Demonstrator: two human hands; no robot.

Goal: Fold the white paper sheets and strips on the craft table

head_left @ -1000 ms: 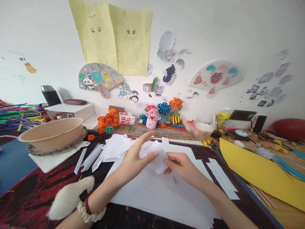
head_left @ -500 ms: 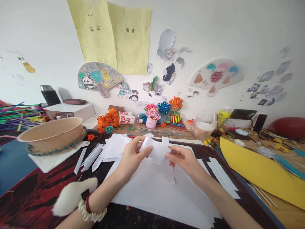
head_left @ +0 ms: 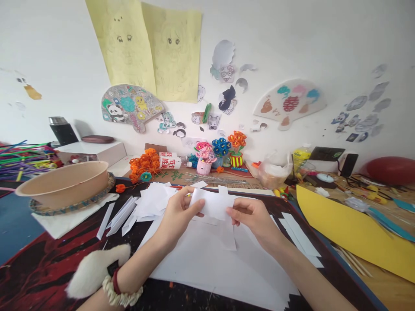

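Observation:
A small white piece of paper is held up between my two hands. My left hand pinches its left end, thumb in front and fingers behind. At the right end, the thumb and fingers of my right hand close on it. Below lies a large white sheet, with a narrow paper strip on top of it. Beside my left hand is a pile of white paper pieces, and folded paper strips lie farther left. Long white strips lie right of my right forearm.
A beige basin stands at the left. Near my left wrist lies a fluffy white object. Orange pipe-cleaner flowers and small flower pots line the back. Yellow card lies at the right.
The small paper has been levelled and pulled flatter; its curled left side is now straight. My right hand has taken a firmer grip at its right end. The view has shifted slightly.

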